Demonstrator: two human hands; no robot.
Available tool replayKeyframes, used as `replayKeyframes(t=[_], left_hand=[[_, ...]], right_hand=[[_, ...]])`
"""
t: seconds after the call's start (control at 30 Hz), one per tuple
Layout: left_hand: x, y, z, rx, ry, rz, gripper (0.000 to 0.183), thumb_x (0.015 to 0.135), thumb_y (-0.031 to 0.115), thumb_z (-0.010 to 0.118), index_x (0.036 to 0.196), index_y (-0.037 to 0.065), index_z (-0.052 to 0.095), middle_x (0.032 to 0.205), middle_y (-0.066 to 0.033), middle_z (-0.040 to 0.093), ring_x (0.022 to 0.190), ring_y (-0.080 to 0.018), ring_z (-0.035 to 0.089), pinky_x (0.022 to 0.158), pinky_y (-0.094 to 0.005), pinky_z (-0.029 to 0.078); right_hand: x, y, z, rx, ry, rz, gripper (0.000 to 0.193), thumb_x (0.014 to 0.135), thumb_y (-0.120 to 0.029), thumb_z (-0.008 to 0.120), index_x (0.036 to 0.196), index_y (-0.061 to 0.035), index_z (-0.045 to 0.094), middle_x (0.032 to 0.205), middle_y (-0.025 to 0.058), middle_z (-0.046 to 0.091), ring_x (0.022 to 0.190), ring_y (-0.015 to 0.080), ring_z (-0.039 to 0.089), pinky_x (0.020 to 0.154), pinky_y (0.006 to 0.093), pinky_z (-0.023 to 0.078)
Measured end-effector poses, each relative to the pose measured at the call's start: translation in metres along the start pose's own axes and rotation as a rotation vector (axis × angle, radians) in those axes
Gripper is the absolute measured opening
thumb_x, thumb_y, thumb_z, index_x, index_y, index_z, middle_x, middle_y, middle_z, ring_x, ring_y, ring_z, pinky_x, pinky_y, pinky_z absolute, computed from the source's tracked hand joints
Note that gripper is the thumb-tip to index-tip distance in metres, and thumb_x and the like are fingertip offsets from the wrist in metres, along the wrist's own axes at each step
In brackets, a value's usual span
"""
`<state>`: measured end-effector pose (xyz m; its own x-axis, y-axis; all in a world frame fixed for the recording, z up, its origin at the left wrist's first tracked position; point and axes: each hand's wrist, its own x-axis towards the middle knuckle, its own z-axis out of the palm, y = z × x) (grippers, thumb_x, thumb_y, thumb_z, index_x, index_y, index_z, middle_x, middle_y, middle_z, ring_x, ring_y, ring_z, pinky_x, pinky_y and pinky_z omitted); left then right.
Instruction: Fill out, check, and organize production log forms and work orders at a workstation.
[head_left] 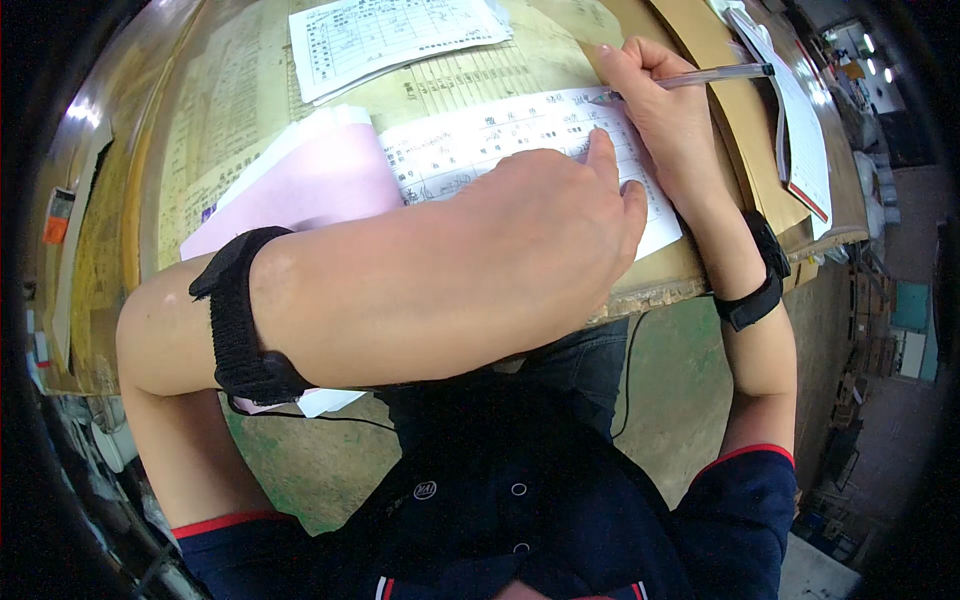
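Note:
A pen (715, 75) with a clear barrel is gripped in my right hand (668, 125), its tip at the top right of a white printed form (440, 150). My left hand (560, 205) lies across that form, index finger stretched out and pointing at its right part, the thumb side partly hidden. Under my left forearm, pink and white sheets (310, 185) are folded back to the left of the form.
A stack of filled-in forms (390, 45) lies at the far side of the worn wooden table (560, 75). To the right are brown card folders (725, 120) and a white pad (805, 140). An orange-and-black item (58, 215) sits at the left edge.

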<state>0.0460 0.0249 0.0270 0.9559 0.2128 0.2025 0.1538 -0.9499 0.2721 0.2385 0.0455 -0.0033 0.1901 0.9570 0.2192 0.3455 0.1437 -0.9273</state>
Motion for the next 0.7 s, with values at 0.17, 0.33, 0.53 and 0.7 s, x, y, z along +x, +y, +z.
replayKeyframes(t=[0.17, 0.33, 0.53, 0.7], left_hand=[[-0.006, -0.007, 0.001, 0.140, 0.057, 0.148, 0.061, 0.067, 0.012, 0.070, 0.116, -0.019, 0.050, 0.104, -0.0420, 0.056, 0.068, -0.0350, 0.067, 0.057, -0.0370, 0.055], [-0.006, -0.006, 0.003, 0.149, 0.085, 0.160, 0.064, 0.065, 0.010, 0.069, 0.115, -0.023, 0.048, 0.100, -0.0434, 0.056, 0.069, -0.0340, 0.067, 0.059, -0.0341, 0.054], [-0.003, -0.005, 0.007, 0.124, 0.045, 0.064, 0.055, 0.075, 0.017, 0.067, 0.119, -0.012, 0.051, 0.112, -0.0405, 0.053, 0.064, -0.0341, 0.067, 0.056, -0.0389, 0.055], [-0.005, -0.005, 0.010, 0.199, 0.030, 0.065, 0.053, 0.078, 0.019, 0.066, 0.122, -0.008, 0.052, 0.117, -0.0386, 0.053, 0.062, -0.0336, 0.066, 0.055, -0.0398, 0.055]], right_hand=[[-0.003, -0.009, 0.002, -0.069, 0.026, 0.001, 0.033, 0.089, -0.023, 0.068, 0.065, -0.0098, 0.048, 0.060, -0.0094, 0.042, 0.056, 0.0007, 0.033, 0.048, 0.0211, 0.026], [-0.002, -0.006, 0.000, -0.029, 0.008, 0.011, 0.034, 0.089, -0.023, 0.068, 0.065, -0.0096, 0.048, 0.060, -0.0094, 0.042, 0.056, 0.0004, 0.033, 0.048, 0.0209, 0.025], [-0.003, -0.004, 0.001, -0.003, 0.013, 0.002, 0.035, 0.090, -0.023, 0.068, 0.065, -0.0117, 0.046, 0.062, -0.0102, 0.038, 0.058, 0.0000, 0.028, 0.050, 0.0199, 0.023], [-0.004, -0.003, 0.002, -0.016, 0.044, 0.006, 0.035, 0.091, -0.023, 0.067, 0.065, -0.0115, 0.046, 0.064, -0.0101, 0.038, 0.059, -0.0001, 0.029, 0.051, 0.0197, 0.024]])
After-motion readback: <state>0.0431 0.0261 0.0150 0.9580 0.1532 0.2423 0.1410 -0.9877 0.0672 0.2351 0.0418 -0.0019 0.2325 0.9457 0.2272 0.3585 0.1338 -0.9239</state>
